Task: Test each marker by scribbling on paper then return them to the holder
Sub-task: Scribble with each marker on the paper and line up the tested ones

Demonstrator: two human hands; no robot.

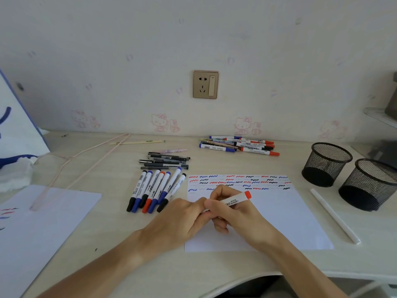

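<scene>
A white sheet of paper (290, 216) lies in front of me, its top rows filled with red, blue and black scribbles. Over its left part my right hand (232, 214) grips a white whiteboard marker (234, 201) with a red end pointing right. My left hand (182, 218) meets it at the marker's left end, fingers pinching there; the cap and tip are hidden by the fingers. A row of several capped markers (154, 191) lies left of the paper. Two black mesh holders (326, 163) (369, 183) stand at the right.
Several thin black pens (165, 162) lie behind the marker row, and a pile of slimmer markers (240, 145) sits near the wall. A white stick (334, 215) lies right of the paper. Another scribbled sheet (43, 229) is at the left. A wall socket (205, 84) is above.
</scene>
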